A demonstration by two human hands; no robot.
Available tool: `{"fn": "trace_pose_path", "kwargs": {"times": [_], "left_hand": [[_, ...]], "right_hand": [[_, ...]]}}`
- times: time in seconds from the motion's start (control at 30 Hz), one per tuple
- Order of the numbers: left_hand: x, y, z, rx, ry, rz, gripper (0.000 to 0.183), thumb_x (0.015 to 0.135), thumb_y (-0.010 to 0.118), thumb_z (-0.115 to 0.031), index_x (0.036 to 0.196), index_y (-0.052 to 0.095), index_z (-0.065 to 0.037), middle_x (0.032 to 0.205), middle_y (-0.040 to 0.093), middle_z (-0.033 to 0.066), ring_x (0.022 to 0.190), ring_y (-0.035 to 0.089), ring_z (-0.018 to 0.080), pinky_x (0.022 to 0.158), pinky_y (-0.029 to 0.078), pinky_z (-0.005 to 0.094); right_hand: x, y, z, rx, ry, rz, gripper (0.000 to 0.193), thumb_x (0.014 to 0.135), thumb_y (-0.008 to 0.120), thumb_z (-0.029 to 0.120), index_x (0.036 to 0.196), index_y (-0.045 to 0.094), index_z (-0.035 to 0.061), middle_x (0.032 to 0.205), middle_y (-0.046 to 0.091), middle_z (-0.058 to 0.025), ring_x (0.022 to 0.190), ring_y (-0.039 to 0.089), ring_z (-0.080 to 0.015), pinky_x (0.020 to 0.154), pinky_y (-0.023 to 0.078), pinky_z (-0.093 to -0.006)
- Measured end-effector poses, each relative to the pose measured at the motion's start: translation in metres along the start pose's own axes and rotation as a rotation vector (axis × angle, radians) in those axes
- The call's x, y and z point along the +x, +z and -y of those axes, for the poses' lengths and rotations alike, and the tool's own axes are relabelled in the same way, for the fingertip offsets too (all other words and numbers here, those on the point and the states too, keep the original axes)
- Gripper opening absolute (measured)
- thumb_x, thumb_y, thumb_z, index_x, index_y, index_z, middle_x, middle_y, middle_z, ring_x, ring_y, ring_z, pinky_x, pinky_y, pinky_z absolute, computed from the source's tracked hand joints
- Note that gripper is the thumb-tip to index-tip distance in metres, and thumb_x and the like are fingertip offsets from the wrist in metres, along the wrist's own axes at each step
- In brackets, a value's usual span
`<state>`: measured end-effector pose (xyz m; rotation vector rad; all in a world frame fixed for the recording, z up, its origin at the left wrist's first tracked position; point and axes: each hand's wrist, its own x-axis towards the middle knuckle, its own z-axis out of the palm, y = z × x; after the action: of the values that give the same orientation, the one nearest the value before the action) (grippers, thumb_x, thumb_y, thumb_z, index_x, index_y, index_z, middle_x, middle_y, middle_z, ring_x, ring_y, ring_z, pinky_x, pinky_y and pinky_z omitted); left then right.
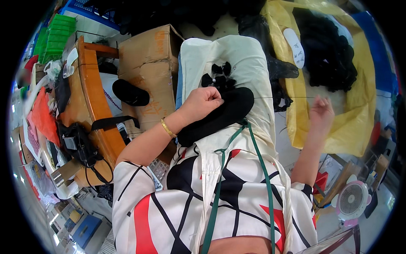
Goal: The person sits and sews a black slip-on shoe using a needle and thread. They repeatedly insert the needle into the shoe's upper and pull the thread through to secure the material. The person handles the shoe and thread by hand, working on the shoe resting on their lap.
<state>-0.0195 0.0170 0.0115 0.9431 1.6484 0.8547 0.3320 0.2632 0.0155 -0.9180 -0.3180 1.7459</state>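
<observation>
A black cloth shoe lies aslant across my lap, on a cream apron. My left hand, with a gold bracelet at the wrist, is closed and pinches the shoe near its upper edge. From the shoe a thin dark thread runs taut to the right. My right hand is raised out there, fingers pinched together at the thread's end; whether a needle is in them is too small to tell. Just beyond my left hand, several small black bows with shiny centres rest on the apron.
Another black shoe sits on a cardboard box at the left, beside a wooden chair. To the right stands a yellow sack holding black pieces, with a white insole-shaped piece at its edge. A small fan is at lower right.
</observation>
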Motion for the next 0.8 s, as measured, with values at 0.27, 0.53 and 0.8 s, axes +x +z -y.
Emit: {"fn": "trace_pose_path", "kwargs": {"times": [0.27,0.53,0.8], "left_hand": [[-0.002,0.000,-0.027,0.214,0.075,-0.055,0.022,0.086,0.073,-0.023,0.095,0.071,-0.003,0.069,0.063,0.0079,0.061,0.057,0.0164,0.061,0.046,0.0305],[0.013,0.018,-0.010,0.183,0.093,-0.064,0.027,0.078,0.077,-0.021,0.096,0.073,-0.002,0.080,0.066,0.0100,0.072,0.064,0.0233,0.071,0.051,0.0319],[0.019,0.025,0.001,0.181,0.199,-0.126,0.025,0.076,0.078,-0.019,0.088,0.070,0.001,0.088,0.061,0.0089,0.082,0.061,0.0226,0.073,0.049,0.0317]], "right_hand": [[0.014,-0.065,0.017,0.052,-0.156,-0.202,0.024,0.105,0.045,0.011,0.082,0.045,0.0021,0.071,0.045,-0.0036,0.063,0.046,-0.0158,0.102,0.051,-0.0431],[-0.007,-0.035,0.032,0.026,-0.158,-0.069,0.020,0.103,0.049,0.010,0.084,0.047,0.0017,0.073,0.048,-0.0034,0.065,0.047,-0.0147,0.101,0.052,-0.0427],[0.011,-0.129,0.127,-0.132,-0.601,-0.249,0.018,0.099,0.051,0.004,0.081,0.048,0.0021,0.074,0.051,-0.0041,0.065,0.051,-0.0147,0.099,0.055,-0.0443]]}}
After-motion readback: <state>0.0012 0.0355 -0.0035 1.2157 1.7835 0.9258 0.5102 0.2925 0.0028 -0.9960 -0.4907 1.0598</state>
